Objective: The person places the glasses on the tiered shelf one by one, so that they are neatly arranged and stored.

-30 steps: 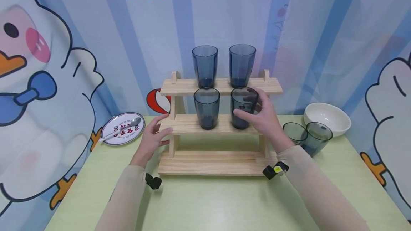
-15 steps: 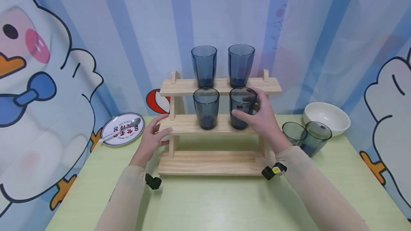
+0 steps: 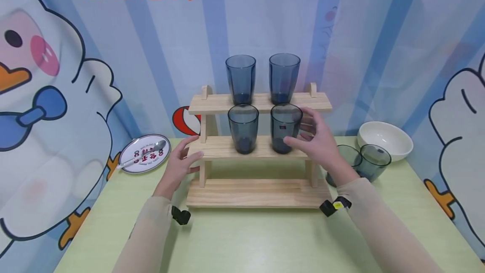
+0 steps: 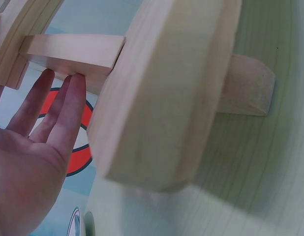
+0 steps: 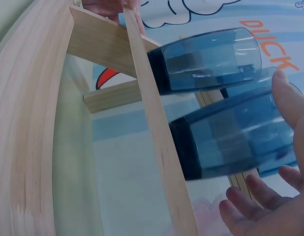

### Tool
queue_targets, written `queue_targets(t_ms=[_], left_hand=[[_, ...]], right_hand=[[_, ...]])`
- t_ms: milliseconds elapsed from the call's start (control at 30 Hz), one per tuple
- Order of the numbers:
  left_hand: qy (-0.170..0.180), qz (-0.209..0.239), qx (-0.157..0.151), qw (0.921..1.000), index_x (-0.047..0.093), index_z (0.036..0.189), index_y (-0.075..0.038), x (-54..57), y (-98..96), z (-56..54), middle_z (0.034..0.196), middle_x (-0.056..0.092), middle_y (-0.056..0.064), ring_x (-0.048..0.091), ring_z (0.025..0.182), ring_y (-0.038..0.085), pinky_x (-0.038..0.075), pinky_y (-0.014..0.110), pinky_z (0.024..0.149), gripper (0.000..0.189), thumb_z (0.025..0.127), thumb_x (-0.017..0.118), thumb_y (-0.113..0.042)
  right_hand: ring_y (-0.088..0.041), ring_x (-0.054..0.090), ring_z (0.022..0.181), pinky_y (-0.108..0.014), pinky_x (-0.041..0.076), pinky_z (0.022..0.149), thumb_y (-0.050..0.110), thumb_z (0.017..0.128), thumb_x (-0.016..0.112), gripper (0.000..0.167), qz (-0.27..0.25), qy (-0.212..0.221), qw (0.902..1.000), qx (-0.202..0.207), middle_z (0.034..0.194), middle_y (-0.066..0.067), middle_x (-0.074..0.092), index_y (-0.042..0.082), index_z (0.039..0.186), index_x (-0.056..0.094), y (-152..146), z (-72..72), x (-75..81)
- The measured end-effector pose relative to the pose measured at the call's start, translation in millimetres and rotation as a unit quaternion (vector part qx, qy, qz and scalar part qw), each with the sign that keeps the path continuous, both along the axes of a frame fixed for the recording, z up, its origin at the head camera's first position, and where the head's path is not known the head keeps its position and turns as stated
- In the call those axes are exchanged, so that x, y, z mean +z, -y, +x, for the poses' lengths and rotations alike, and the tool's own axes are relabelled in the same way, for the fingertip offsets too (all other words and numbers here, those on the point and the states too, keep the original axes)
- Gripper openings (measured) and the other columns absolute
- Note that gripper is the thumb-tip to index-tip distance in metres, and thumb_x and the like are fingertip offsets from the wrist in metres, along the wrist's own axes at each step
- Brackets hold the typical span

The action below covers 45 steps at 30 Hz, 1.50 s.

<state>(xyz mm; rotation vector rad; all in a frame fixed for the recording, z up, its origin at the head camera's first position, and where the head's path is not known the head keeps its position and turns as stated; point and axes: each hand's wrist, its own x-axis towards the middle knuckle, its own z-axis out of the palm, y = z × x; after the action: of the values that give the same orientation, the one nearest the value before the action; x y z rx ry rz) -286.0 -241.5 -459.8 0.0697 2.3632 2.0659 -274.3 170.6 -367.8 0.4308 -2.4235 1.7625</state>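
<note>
A three-tier wooden shelf point(image 3: 257, 197) stands on the table. My left hand point(image 3: 179, 163) holds the left end of its middle board, thumb in front; in the left wrist view its fingers point(image 4: 68, 113) touch an upright. Two blue-grey glasses stand on the middle board, a left glass point(image 3: 243, 127) and a right glass point(image 3: 284, 125). Just right of the right glass is my right hand point(image 3: 318, 142), its fingers spread and thumb apart. The right wrist view shows a gap between the fingers point(image 5: 255, 201) and that glass. Two more glasses point(image 3: 241, 77) stand upright on the top board.
Two further glasses point(image 3: 374, 161) are on the table at the right, partly behind my right wrist. Behind them is a white bowl point(image 3: 386, 140). A plate point(image 3: 129, 161) with a spoon point(image 3: 151, 148) across it lies at the left. A printed curtain point(image 3: 250, 12) hangs behind.
My right hand has let go of the right glass on the middle board and moved a little to the right. That glass and my left hand have stayed in place.
</note>
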Motion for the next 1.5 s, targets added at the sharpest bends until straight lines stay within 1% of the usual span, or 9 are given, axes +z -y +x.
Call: queue_targets(t_ms=[167, 367, 600, 700, 867, 1033, 1133, 1267, 1500], left_hand=[[0.002, 0.002, 0.001, 1.0, 0.047, 0.157, -0.031, -0.5, 0.9, 0.0, 0.152, 0.051, 0.018, 0.057, 0.131, 0.038, 0.058, 0.056, 0.096, 0.063, 0.101, 0.074, -0.029], [0.001, 0.001, 0.001, 1.0, 0.047, 0.158, -0.029, -1.2, 1.8, 0.8, 0.152, 0.051, 0.018, 0.057, 0.131, 0.039, 0.059, 0.057, 0.096, 0.064, 0.1, 0.074, -0.028], [0.007, 0.001, 0.003, 1.0, 0.047, 0.158, -0.03, -0.8, 1.9, 0.7, 0.153, 0.051, 0.018, 0.056, 0.132, 0.039, 0.058, 0.058, 0.096, 0.064, 0.101, 0.073, -0.027], [0.004, 0.003, 0.004, 1.0, 0.047, 0.158, -0.03, -1.2, 2.2, 0.6, 0.152, 0.051, 0.018, 0.056, 0.132, 0.04, 0.058, 0.058, 0.096, 0.063, 0.1, 0.074, -0.027], [0.001, 0.004, 0.003, 1.0, 0.046, 0.158, -0.029, -1.6, 2.2, 0.5, 0.152, 0.051, 0.018, 0.056, 0.131, 0.039, 0.058, 0.057, 0.096, 0.064, 0.1, 0.074, -0.027], [-0.003, 0.006, 0.002, 1.0, 0.046, 0.159, -0.027, -1.3, 1.7, -0.1, 0.152, 0.051, 0.018, 0.056, 0.131, 0.039, 0.058, 0.058, 0.096, 0.064, 0.101, 0.073, -0.026], [-0.004, 0.006, -0.001, 1.0, 0.045, 0.159, -0.026, -1.7, 1.4, -0.1, 0.153, 0.05, 0.018, 0.056, 0.132, 0.039, 0.058, 0.058, 0.097, 0.064, 0.101, 0.072, -0.026], [-0.001, 0.006, -0.001, 1.0, 0.046, 0.159, -0.026, -2.7, 1.0, -0.3, 0.154, 0.05, 0.017, 0.056, 0.132, 0.039, 0.058, 0.058, 0.097, 0.063, 0.102, 0.072, -0.025], [-0.001, 0.007, -0.002, 1.0, 0.047, 0.158, -0.03, -0.9, 0.4, -0.9, 0.153, 0.05, 0.018, 0.055, 0.133, 0.039, 0.058, 0.058, 0.096, 0.062, 0.101, 0.072, -0.025]], right_hand=[[-0.038, 0.049, 0.141, -0.055, 0.041, 0.119, 0.02, 0.091, 0.085, 0.087, -0.004, -0.024, 0.9997, 0.006, 0.151, -0.017, 0.05, 0.018, 0.161, 0.035, -19, 8.0, -1.3], [-0.036, 0.048, 0.142, -0.059, 0.041, 0.117, 0.023, 0.091, 0.085, 0.087, 0.039, -0.044, 0.9982, -0.01, 0.154, -0.018, 0.05, 0.017, 0.163, 0.035, -48, 21.3, -0.4], [-0.028, 0.055, 0.135, -0.015, 0.05, 0.102, 0.018, 0.09, 0.086, 0.085, 0.096, -0.085, 0.9889, -0.075, 0.148, -0.015, 0.056, 0.02, 0.161, 0.039, -85, 34.3, -3.9], [-0.024, 0.055, 0.134, -0.008, 0.047, 0.098, 0.019, 0.089, 0.087, 0.087, 0.111, -0.085, 0.985, -0.102, 0.148, -0.014, 0.056, 0.019, 0.161, 0.039, -100, 38.7, -5.3], [-0.03, 0.052, 0.136, -0.004, 0.043, 0.098, 0.026, 0.089, 0.087, 0.089, 0.13, -0.076, 0.9771, -0.15, 0.151, -0.013, 0.053, 0.018, 0.162, 0.037, -124, 41.4, -9.0], [-0.036, 0.046, 0.141, -0.017, 0.042, 0.112, 0.029, 0.092, 0.084, 0.089, 0.141, -0.059, 0.974, -0.168, 0.157, -0.018, 0.047, 0.021, 0.164, 0.033, -147, 42.8, -17.4], [-0.042, 0.042, 0.144, -0.039, 0.04, 0.121, 0.033, 0.093, 0.082, 0.091, 0.151, -0.04, 0.9735, -0.167, 0.16, -0.02, 0.042, 0.018, 0.166, 0.029, -159, 44.9, -22.1], [-0.05, 0.039, 0.144, -0.064, 0.034, 0.118, 0.037, 0.094, 0.08, 0.094, 0.165, -0.016, 0.9722, -0.165, 0.162, -0.025, 0.037, 0.012, 0.166, 0.025, -173, 47.9, -31.6], [-0.058, 0.037, 0.141, -0.072, 0.036, 0.11, 0.04, 0.093, 0.081, 0.101, 0.19, 0.011, 0.9702, -0.15, 0.162, -0.032, 0.033, 0.008, 0.167, 0.02, -190, 48.2, -50.2]])
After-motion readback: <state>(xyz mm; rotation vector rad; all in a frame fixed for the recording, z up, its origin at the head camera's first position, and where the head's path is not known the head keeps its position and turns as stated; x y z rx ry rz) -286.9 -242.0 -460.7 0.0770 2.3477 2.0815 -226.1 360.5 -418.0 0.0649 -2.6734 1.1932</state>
